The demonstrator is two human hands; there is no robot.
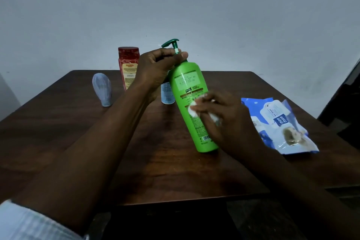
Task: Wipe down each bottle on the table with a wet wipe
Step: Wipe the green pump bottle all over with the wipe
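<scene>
A tall green pump bottle stands tilted on the wooden table, its base on the tabletop and its dark green pump at the top. My left hand grips its neck just under the pump. My right hand presses a crumpled white wet wipe against the bottle's label side. Behind stand a red bottle, a pale grey-blue bottle at the left, and a small light blue bottle, which the green bottle and my left wrist partly hide.
A blue and white pack of wet wipes lies on the table's right side, its flap up. The table's front edge runs just below my forearms. A bare wall rises behind the table, and something dark stands at the far right.
</scene>
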